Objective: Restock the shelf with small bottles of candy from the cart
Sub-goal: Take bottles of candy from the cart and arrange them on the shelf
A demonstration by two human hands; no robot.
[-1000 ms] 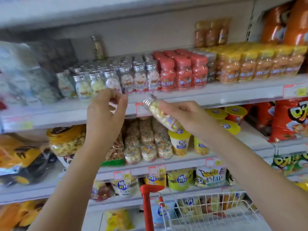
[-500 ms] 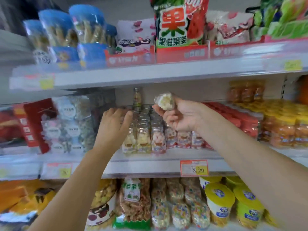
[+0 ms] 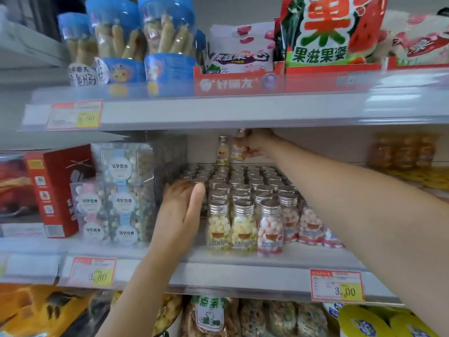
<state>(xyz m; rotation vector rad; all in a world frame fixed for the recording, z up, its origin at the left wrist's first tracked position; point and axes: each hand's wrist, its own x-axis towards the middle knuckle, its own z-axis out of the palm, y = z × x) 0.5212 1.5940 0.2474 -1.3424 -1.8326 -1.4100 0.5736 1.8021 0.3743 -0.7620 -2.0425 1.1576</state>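
Gripping clear bottle (image 3: 239, 147), right hand (image 3: 260, 144); left hand (image 3: 181, 210) maybe touching caps (image 3: 243, 205)

Candy bottle (image 3: 239, 147): blurred, label unreadable, half covered by the right hand (image 3: 260, 144).
Front-left bottles: hidden behind the left hand (image 3: 181, 210).
Rightmost bottles (image 3: 332, 237): cut off by the right forearm (image 3: 364, 215) (labels illegible).
Upper price tag (image 3: 75, 114): digits smeared.

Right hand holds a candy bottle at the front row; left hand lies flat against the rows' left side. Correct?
Not the front: the head view shows the right hand holding the candy bottle raised at the back of the rows. The left hand does lie flat against the rows' left side.
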